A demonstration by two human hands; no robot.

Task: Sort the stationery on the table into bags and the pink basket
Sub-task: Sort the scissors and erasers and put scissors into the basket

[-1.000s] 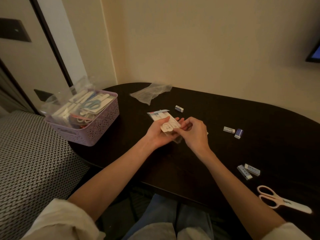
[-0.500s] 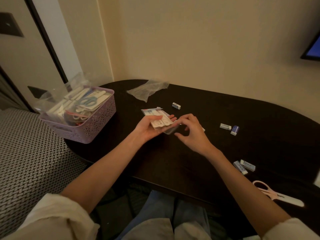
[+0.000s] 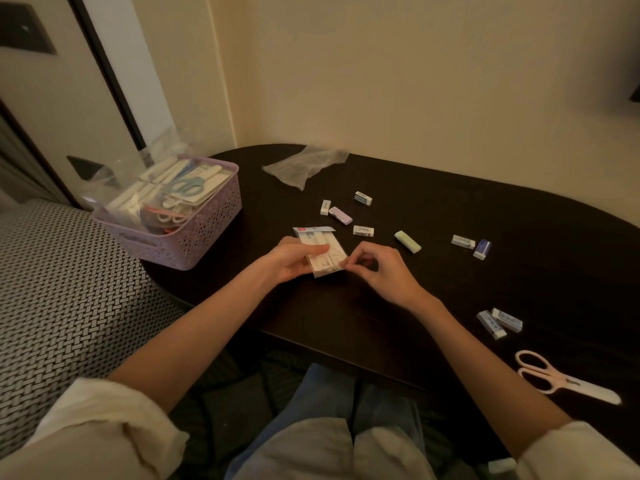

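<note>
My left hand grips a small clear bag of white stationery over the dark table, thumb across its front. My right hand pinches the bag's lower right corner with curled fingers. The pink basket stands at the table's left end, filled with bagged scissors and other items. Several erasers lie loose beyond my hands: a white one, a purple one, a green one and others further right. Pink scissors lie near the front right edge.
An empty clear plastic bag lies crumpled at the back of the table near the wall. Two more erasers sit right of my right forearm. A patterned bed or seat lies left of the table.
The bag has turned upright in my left hand and my right hand has moved onto its lower corner. My view shifted, and several more erasers show beyond my hands.
</note>
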